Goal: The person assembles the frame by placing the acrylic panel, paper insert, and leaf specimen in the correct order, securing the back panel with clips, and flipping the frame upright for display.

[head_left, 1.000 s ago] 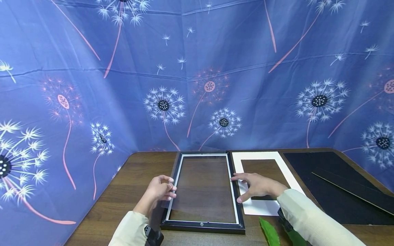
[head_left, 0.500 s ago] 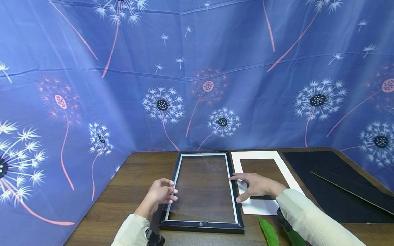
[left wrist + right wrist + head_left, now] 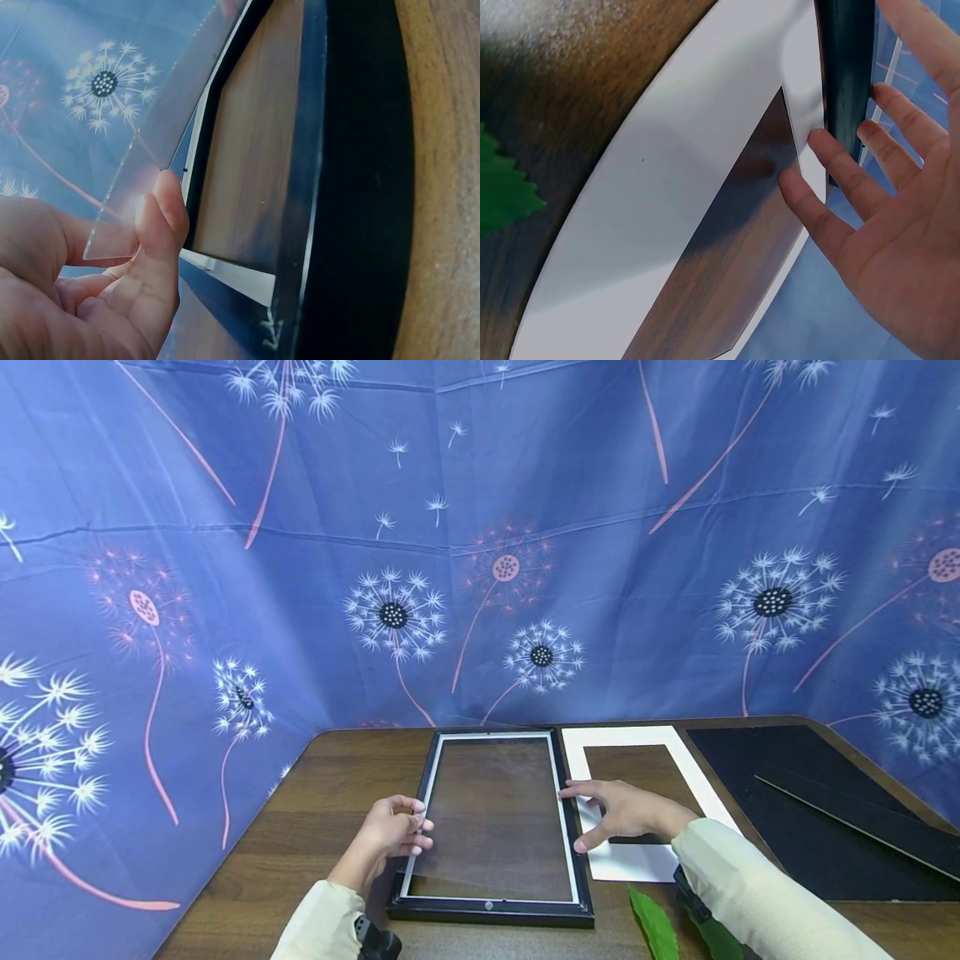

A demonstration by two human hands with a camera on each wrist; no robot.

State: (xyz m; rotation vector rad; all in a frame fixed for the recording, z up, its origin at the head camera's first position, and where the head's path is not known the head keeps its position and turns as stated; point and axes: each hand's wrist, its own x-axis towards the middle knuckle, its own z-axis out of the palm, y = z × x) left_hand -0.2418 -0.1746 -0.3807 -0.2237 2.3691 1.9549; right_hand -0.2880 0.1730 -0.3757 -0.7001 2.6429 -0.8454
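Observation:
A black picture frame (image 3: 491, 910) with a white inner lip lies on the table. Over its opening is a clear plastic sheet (image 3: 154, 146), its near-left edge tilted up above the frame in the left wrist view. My left hand (image 3: 395, 827) pinches that edge between thumb and fingers at the frame's left side. On the other side, my right hand (image 3: 626, 812) has its fingers spread, index fingertip and thumb at the frame's right rail. Its other fingers hang above a white mat board (image 3: 622, 180) with a rectangular cutout, partly hidden under this hand.
A black backing board (image 3: 795, 760) with a raised flap (image 3: 855, 814) lies at the right of the wooden table (image 3: 300, 827). Green leaves (image 3: 654, 922) sit near the front, partly under the right sleeve. A blue dandelion-print cloth (image 3: 480, 527) hangs behind and at the sides.
The clear sheet has come down and shifted over the frame, no longer sticking out past its far and left edges. My left hand moved slightly right; my right hand barely moved.

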